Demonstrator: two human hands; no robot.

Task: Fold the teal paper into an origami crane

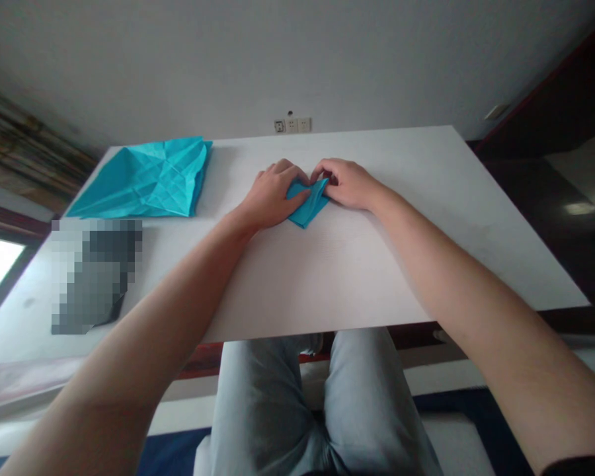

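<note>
A small folded piece of blue paper [305,213] lies on the white table between my hands, one corner pointing toward me. My left hand [276,192] rests over its left side, thumb pressed on top and fingers curled at the far edge. At the right corner, my right hand [346,184] pinches the paper between thumb and bent fingers. The fingertips of both hands come close together at the paper's far side, and part of the paper is hidden under them.
A larger creased sheet of blue paper [153,178] lies at the table's back left. Nearer on the left is a dark, pixelated object [99,277]. The white table [317,291] reaches the wall, where sockets [291,125] sit behind its back edge.
</note>
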